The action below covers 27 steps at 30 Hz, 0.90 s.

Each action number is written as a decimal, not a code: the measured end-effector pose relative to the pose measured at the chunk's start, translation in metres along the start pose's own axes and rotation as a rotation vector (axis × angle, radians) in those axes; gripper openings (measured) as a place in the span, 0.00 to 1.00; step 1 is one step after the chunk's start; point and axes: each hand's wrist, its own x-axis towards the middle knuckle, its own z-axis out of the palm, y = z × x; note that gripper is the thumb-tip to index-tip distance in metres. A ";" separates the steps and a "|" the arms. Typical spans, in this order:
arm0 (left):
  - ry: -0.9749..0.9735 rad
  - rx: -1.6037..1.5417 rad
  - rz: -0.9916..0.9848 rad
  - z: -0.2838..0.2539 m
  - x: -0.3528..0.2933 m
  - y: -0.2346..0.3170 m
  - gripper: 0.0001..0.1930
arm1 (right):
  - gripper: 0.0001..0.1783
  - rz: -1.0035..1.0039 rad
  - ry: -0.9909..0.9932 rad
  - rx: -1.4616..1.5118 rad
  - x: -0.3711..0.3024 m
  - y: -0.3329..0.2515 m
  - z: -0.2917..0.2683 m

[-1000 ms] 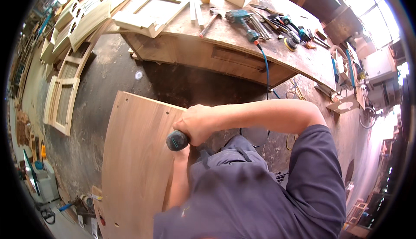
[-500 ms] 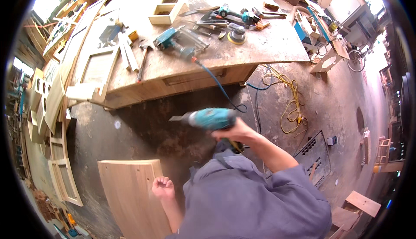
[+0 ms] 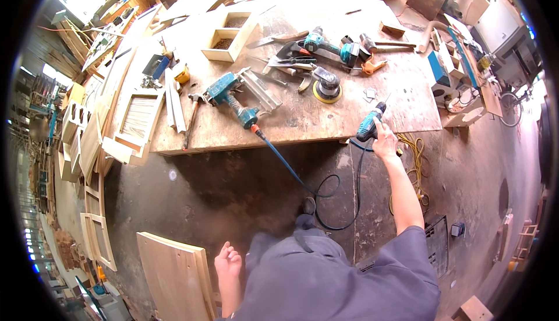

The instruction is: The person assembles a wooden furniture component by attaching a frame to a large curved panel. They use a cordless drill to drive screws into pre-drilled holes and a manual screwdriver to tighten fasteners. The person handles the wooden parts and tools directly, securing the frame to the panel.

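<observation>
My right hand [image 3: 385,141] is wrapped around the grip of a teal and black cordless drill [image 3: 369,125]. Its thin bit points away over the near right corner of the wooden workbench [image 3: 314,122]. Low on the left, my left hand [image 3: 227,261] is raised with its fingers curled in. Whether anything small lies inside those fingers is hidden. Close beside that hand stand several light wood panels [image 3: 172,271], leaning together. On the bench, left of the drill, rests a round sander [image 3: 327,86] with a yellow rim.
A teal nail gun [image 3: 233,96] with a blue air hose [image 3: 285,163] lies on the bench, near a hammer [image 3: 192,120]. Behind are another cordless tool [image 3: 332,47] and an open wooden box [image 3: 230,36]. Yellow cord [image 3: 417,163] coils on the floor at right.
My right hand has carried the drill forward and right, from over the floor to the bench's corner. The drill now points away instead of left. My left hand's fingers have shifted slightly.
</observation>
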 end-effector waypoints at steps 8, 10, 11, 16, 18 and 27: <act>-0.026 0.023 -0.096 0.053 0.023 -0.020 0.09 | 0.42 0.002 0.059 0.017 0.094 0.042 0.031; 0.007 0.120 -0.119 0.084 0.050 -0.019 0.06 | 0.39 0.052 0.062 -0.066 0.103 0.046 0.026; 0.018 0.195 -0.107 0.102 0.062 -0.021 0.06 | 0.37 0.070 0.056 -0.106 0.107 0.041 0.022; -0.093 0.457 0.007 0.207 0.128 -0.038 0.09 | 0.11 -0.212 0.459 0.098 0.068 -0.023 -0.011; -0.277 0.591 0.022 0.241 0.163 -0.043 0.11 | 0.09 -0.156 0.335 0.394 0.026 -0.052 -0.012; -0.925 1.337 0.073 0.442 0.141 -0.173 0.07 | 0.22 0.776 -0.516 1.891 -0.035 -0.161 -0.008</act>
